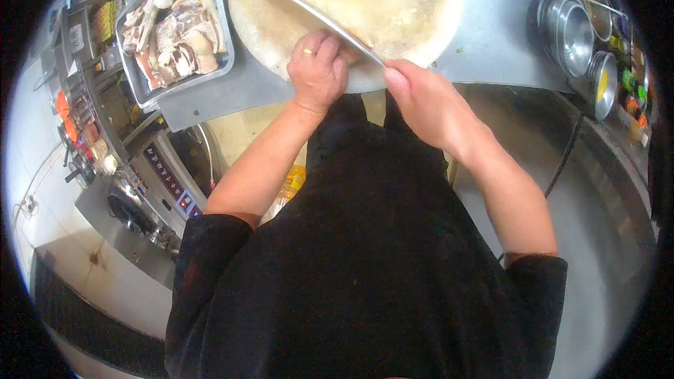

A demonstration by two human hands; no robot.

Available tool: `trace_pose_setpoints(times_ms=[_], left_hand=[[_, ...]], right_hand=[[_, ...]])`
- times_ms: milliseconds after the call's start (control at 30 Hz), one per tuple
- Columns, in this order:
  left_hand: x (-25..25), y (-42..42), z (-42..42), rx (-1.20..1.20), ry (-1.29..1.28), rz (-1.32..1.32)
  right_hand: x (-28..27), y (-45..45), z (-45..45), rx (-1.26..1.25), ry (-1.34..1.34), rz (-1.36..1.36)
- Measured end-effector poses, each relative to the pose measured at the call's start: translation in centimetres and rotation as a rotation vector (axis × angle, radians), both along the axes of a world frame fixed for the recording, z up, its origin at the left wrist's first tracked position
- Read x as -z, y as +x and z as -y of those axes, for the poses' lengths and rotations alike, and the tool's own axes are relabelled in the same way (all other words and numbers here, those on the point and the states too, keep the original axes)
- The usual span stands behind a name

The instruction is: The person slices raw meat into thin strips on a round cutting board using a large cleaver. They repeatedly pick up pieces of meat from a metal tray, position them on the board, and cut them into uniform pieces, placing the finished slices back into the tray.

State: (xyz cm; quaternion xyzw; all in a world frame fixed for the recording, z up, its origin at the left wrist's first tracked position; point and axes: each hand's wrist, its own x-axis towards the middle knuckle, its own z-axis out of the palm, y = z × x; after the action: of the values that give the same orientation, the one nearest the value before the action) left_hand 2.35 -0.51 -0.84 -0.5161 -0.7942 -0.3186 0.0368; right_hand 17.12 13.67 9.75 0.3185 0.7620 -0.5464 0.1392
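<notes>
My right hand grips the handle of a large kitchen knife. Its long blade slants to the upper left over a round, pale chopping board. Close to the near rim of the board, my left hand is curled, with a gold-coloured ring on one finger. Its fingertips are tucked out of sight beside the blade. A small brownish-red patch shows between that hand and the knife, too hidden to identify.
Left of the board, a metal tray holds raw, skin-on meat pieces. Stacked metal bowls stand at the right of the steel worktop. At far left are shelves and an appliance with a control panel. A yellow bottle sits below.
</notes>
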Motion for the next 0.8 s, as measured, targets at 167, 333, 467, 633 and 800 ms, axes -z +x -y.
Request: trace_pose_setpoints(times_ms=[167,333,467,633,800], left_hand=[[0.3,-0.6,0.3,-0.003,0.021,0.000],[-1.1,-0.1,0.2,0.024,0.056,-0.112],[-0.7,0.1,0.9,0.005,-0.006,-0.072],[-0.9,1.1,0.4,0.004,0.078,-0.048],[-0.7,1.8,0.0,-0.009,0.068,-0.033]], right_hand=[[0.8,-0.5,0.3,-0.020,0.081,-0.073],[0.5,-0.3,-0.8,-0.076,0.049,-0.031],[0.1,4.0,-0.5,-0.063,0.042,-0.007],[-0.4,6.5,-0.5,-0.013,0.149,0.014],[-2.4,7.8,0.1,-0.045,0.206,0.084]])
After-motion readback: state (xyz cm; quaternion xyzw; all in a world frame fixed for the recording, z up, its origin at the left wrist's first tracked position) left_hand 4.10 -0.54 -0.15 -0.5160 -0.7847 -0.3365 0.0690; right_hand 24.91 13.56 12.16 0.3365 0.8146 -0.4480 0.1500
